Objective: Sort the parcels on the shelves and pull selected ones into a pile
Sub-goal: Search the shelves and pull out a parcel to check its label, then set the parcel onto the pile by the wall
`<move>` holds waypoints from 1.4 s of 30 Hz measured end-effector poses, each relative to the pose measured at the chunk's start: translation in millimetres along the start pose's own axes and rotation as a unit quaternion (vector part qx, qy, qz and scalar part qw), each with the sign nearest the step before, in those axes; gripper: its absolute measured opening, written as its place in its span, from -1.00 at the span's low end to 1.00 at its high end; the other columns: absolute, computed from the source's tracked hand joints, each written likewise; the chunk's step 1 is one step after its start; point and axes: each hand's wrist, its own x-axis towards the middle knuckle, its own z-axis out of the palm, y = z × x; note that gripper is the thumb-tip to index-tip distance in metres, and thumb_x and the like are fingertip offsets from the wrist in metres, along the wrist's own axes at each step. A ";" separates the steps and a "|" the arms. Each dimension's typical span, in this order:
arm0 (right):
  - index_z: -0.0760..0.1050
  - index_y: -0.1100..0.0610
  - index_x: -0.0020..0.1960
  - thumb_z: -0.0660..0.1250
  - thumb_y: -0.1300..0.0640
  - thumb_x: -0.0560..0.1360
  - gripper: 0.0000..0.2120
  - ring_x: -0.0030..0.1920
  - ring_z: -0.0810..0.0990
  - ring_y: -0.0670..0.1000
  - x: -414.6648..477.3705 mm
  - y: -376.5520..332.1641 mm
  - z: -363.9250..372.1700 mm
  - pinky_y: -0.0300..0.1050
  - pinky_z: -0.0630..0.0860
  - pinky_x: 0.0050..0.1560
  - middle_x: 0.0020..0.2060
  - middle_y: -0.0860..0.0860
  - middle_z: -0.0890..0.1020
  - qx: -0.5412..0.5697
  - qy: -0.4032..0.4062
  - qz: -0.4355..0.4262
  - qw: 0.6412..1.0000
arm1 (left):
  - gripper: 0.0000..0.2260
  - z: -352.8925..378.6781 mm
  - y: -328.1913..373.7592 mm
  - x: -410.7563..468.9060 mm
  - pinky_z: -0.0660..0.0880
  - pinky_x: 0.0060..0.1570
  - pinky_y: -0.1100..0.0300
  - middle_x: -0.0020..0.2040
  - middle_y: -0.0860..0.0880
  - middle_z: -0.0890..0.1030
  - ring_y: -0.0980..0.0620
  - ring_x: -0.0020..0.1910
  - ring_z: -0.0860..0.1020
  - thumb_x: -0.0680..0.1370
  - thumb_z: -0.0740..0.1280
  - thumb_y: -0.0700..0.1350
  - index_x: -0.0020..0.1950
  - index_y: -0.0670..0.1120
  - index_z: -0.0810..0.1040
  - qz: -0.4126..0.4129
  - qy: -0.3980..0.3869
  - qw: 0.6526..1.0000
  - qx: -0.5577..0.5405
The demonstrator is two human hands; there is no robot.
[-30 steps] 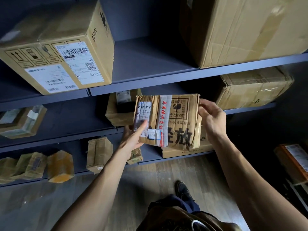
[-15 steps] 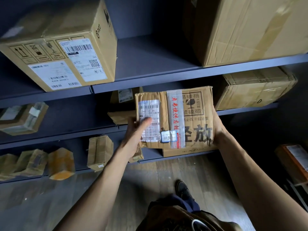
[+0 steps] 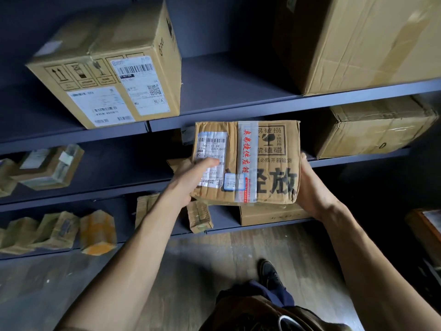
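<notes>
Head cam: left hand (image 3: 191, 177) grips the taped cardboard parcel (image 3: 269, 163) by its left edge, thumb on the shipping label (image 3: 211, 149). Right hand (image 3: 310, 187) cups the right edge, fingers probably curled behind. It's off the middle shelf (image 3: 358, 160), just past its front edge, label facing up for reading. A second ago it was tilted, with the right hand on top.

Dim, cool light leaves the dark shelves (image 3: 226, 80) and the right-hand corner in deep shadow, while the parcel (image 3: 274, 163) catches soft frontal light. Wide-angle distortion bows the shelf edges; small packets (image 3: 59, 230) at left blur.
</notes>
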 end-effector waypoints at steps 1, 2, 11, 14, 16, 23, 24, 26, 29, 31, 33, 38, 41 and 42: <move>0.46 -0.19 0.50 -0.07 -0.59 0.52 -0.23 0.46 0.52 0.12 -0.2 3.2 2.4 0.42 0.27 0.52 0.43 -0.01 0.57 -0.001 -0.012 -0.008 1.000 | -0.63 -2.5 1.1 -0.7 0.60 0.19 -0.27 0.06 0.02 0.75 -0.10 0.12 0.69 0.26 0.58 0.19 0.02 0.13 0.73 0.009 0.013 1.000 0.008; 0.46 -0.19 0.50 0.02 -0.63 0.47 -0.20 0.47 0.50 0.12 -1.0 4.5 4.4 0.42 0.25 0.53 0.45 -0.01 0.56 0.005 -0.019 -0.018 1.000 | -0.69 -3.8 2.9 -3.0 0.61 0.17 -0.25 0.02 0.03 0.76 -0.08 0.09 0.71 0.31 0.57 0.16 0.01 0.12 0.74 0.021 0.020 1.000 0.012; 0.31 0.08 0.60 0.47 -0.47 0.34 0.02 0.45 0.52 0.21 -1.1 -7.0 36.3 0.23 0.50 0.41 0.47 0.16 0.52 0.067 -0.091 -0.075 0.991 | -0.75 -35.0 -9.5 -32.7 0.61 0.21 -0.14 0.02 0.06 0.76 -0.01 0.08 0.70 0.45 0.53 0.13 0.08 0.08 0.69 0.049 0.076 0.996 -0.021; 0.39 0.10 0.55 0.49 -0.40 0.36 -0.07 0.40 0.56 0.24 2.1 -4.1 56.1 0.21 0.57 0.31 0.44 0.20 0.54 0.080 -0.094 -0.088 0.988 | -0.58 -47.9 -9.6 -46.0 0.59 0.21 -0.10 0.09 0.09 0.73 0.01 0.12 0.67 0.37 0.55 0.21 0.18 0.14 0.63 0.039 0.082 0.996 -0.026; 0.38 0.14 0.55 0.51 -0.39 0.34 -0.04 0.38 0.57 0.25 3.1 -0.8 68.2 0.22 0.58 0.29 0.43 0.23 0.54 0.084 -0.083 -0.093 0.989 | -0.57 -55.9 -10.5 -53.8 0.58 0.21 -0.09 0.11 0.09 0.72 0.02 0.13 0.67 0.41 0.55 0.20 0.24 0.15 0.60 0.036 0.083 0.995 -0.032; 0.51 0.14 0.44 0.49 -0.41 0.33 -0.13 0.29 0.65 0.19 3.9 2.2 97.5 0.11 0.63 0.21 0.34 0.21 0.62 0.102 -0.047 -0.110 0.988 | -0.43 -78.8 -4.2 -66.2 0.53 0.28 -0.10 0.12 0.09 0.71 0.03 0.18 0.65 0.34 0.57 0.28 0.26 0.09 0.55 0.071 0.077 0.994 0.009; 0.53 0.13 0.43 0.48 -0.39 0.36 -0.17 0.29 0.65 0.18 3.3 4.4 100.0 0.09 0.63 0.21 0.33 0.19 0.63 0.108 -0.037 -0.109 0.988 | -0.42 -82.2 -2.7 -65.4 0.51 0.25 -0.04 0.15 0.11 0.68 0.06 0.19 0.62 0.38 0.55 0.28 0.30 0.08 0.52 0.077 0.062 0.994 0.035; 0.52 0.13 0.44 0.42 -0.34 0.41 -0.24 0.29 0.65 0.18 2.5 7.0 104.2 0.05 0.63 0.18 0.32 0.18 0.64 0.118 -0.006 -0.107 0.987 | -0.31 -87.1 1.9 -63.9 0.46 0.15 0.05 0.20 0.14 0.60 0.13 0.18 0.56 0.37 0.56 0.30 0.38 0.06 0.43 0.090 0.029 0.992 0.084; 0.45 0.17 0.48 0.28 -0.28 0.47 -0.26 0.28 0.66 0.19 2.0 7.0 111.2 0.05 0.65 0.14 0.31 0.18 0.65 0.129 0.043 -0.110 0.985 | -0.32 -91.4 3.4 -55.5 0.41 -0.05 0.26 0.17 0.16 0.57 0.23 0.13 0.52 0.38 0.62 0.15 0.35 0.03 0.36 0.111 0.012 0.986 0.121; 0.44 0.19 0.49 0.21 -0.21 0.51 -0.32 0.26 0.67 0.20 -1.7 5.9 121.7 0.06 0.65 0.11 0.30 0.19 0.65 0.126 0.072 -0.120 0.982 | -0.35 -97.7 -0.7 -47.1 0.41 -0.08 0.29 0.13 0.15 0.59 0.24 0.10 0.53 0.37 0.65 0.07 0.31 0.02 0.37 0.122 0.002 0.986 0.114; 0.42 0.22 0.48 0.22 -0.16 0.52 -0.34 0.25 0.67 0.21 -11.0 8.5 131.0 0.08 0.66 0.11 0.29 0.21 0.65 0.129 0.107 -0.129 0.977 | -0.34 -104.9 -4.5 -40.1 0.48 0.01 0.22 0.13 0.12 0.61 0.18 0.12 0.57 0.34 0.66 0.07 0.30 0.02 0.39 0.127 -0.024 0.985 0.115; 0.42 0.21 0.48 0.18 -0.12 0.55 -0.39 0.26 0.66 0.23 -49.1 29.9 143.8 0.15 0.66 0.11 0.33 0.23 0.62 0.162 0.189 -0.108 0.962 | -0.34 -100.2 -13.3 -33.8 0.51 0.31 -0.08 0.17 0.10 0.66 0.10 0.18 0.60 0.31 0.62 0.14 0.31 0.04 0.46 0.126 -0.102 0.978 0.133; 0.40 0.20 0.50 0.11 -0.13 0.64 -0.43 0.19 0.70 0.17 -89.9 46.0 135.1 0.10 0.68 0.01 0.28 0.18 0.67 0.214 0.258 -0.087 0.938 | -0.22 -69.5 -11.4 -38.3 0.45 0.38 -0.13 0.21 0.12 0.67 0.07 0.25 0.59 0.22 0.60 0.29 0.36 0.09 0.47 0.125 -0.170 0.964 0.159; 0.41 0.19 0.48 0.05 -0.11 0.68 -0.48 0.16 0.72 0.14 -104.4 49.4 129.8 0.08 0.69 -0.01 0.24 0.16 0.70 0.232 0.277 -0.083 0.929 | -0.25 -56.1 -10.0 -40.1 0.45 0.38 -0.13 0.19 0.13 0.68 0.08 0.24 0.60 0.21 0.59 0.30 0.34 0.12 0.49 0.127 -0.197 0.959 0.161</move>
